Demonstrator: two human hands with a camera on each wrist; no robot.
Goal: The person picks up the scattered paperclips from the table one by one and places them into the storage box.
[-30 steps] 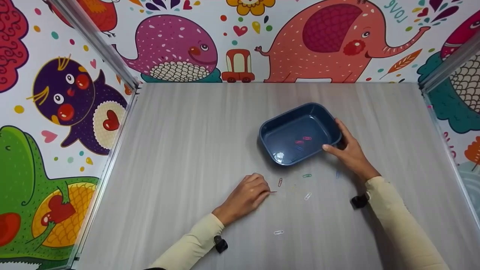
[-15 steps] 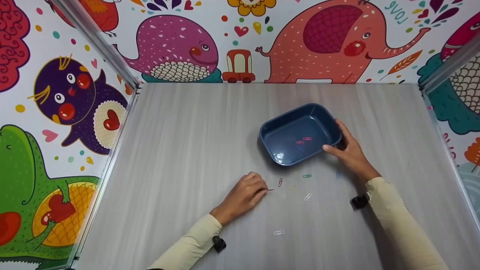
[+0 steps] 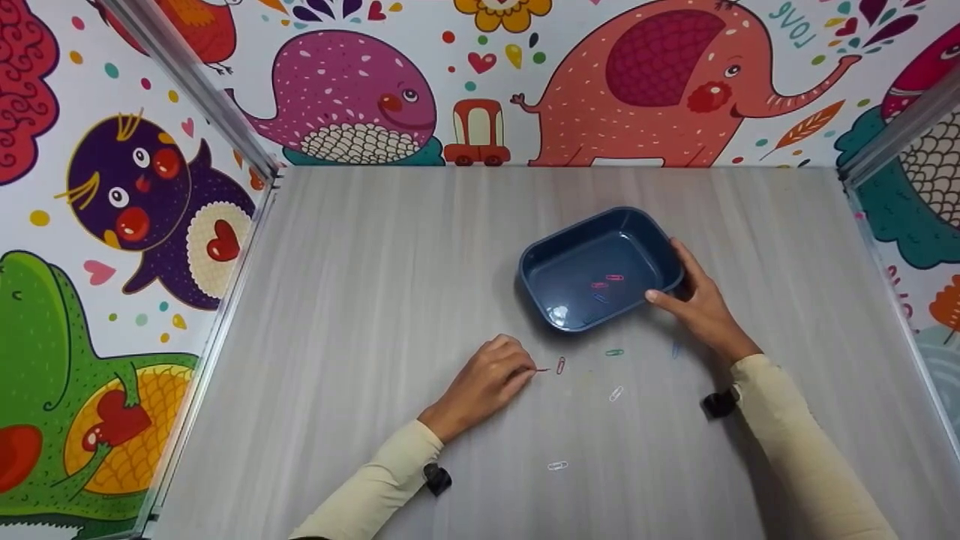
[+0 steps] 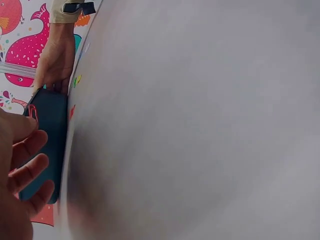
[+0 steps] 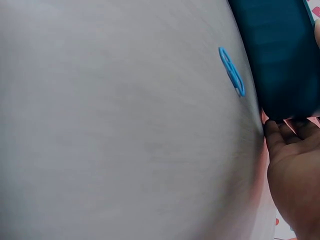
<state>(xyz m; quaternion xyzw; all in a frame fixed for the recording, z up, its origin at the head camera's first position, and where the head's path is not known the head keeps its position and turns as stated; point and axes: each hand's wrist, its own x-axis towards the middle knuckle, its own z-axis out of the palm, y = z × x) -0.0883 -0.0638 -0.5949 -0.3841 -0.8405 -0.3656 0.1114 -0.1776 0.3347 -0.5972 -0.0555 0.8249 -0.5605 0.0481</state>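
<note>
Broadly, a pale grey wood-grain desk (image 3: 375, 262) carries everything, with a dark-blue, rounded rectangular box (image 3: 562, 277), seemingly plastic, sitting toward its far side. The right hand (image 3: 701, 307) holds the box's right end, its grip spread wide between thumb at the rim and fingers against the outer wall, presumably to steady it. Near the box's front, the left hand (image 3: 487, 384) has its grip nearly closed, thumb and forefinger pinching a thin red wire paper clip (image 4: 33, 113) by one end, likely because something so slight suits only fingertips. A second red clip (image 3: 560, 365) lies just beyond those fingertips; green, white and light-blue clips lie scattered, while two pink clips (image 3: 607, 281) and a blue clip (image 3: 601, 298) rest inside the box.
</note>
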